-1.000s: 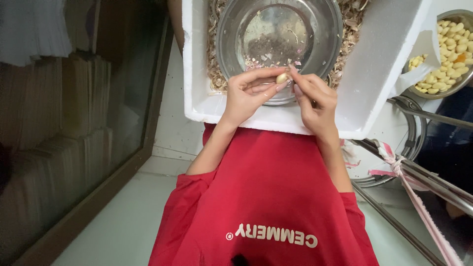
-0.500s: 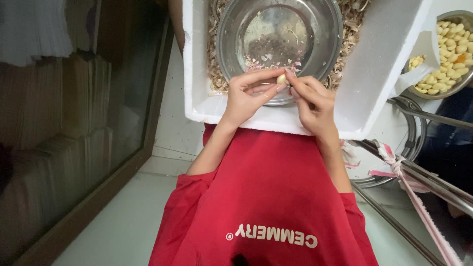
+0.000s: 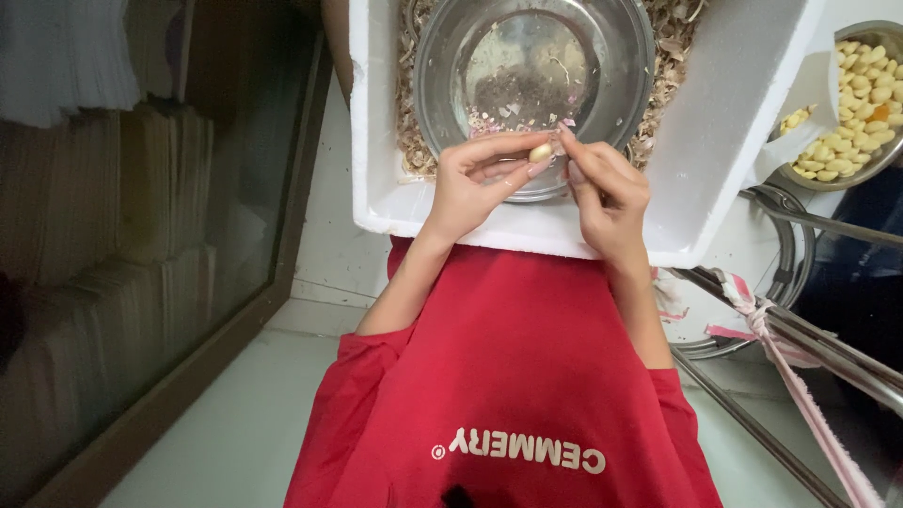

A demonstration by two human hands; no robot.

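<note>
Garlic clove [image 3: 541, 151] pinched between both hands, left [image 3: 480, 183] and right [image 3: 607, 193], over steel bowl [image 3: 621, 56]

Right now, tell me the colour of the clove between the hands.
Pale cream-yellow garlic clove, shown best in the head view.

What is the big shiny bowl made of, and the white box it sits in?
The bowl looks like metal, probably stainless steel: silvery, shiny, mirroring light, with dull scuffs on its bottom. The white box looks like foam, likely polystyrene: thick matte walls with a slightly grainy, dented surface. The left hand and right hand hold a small pale clove above the bowl.
</note>
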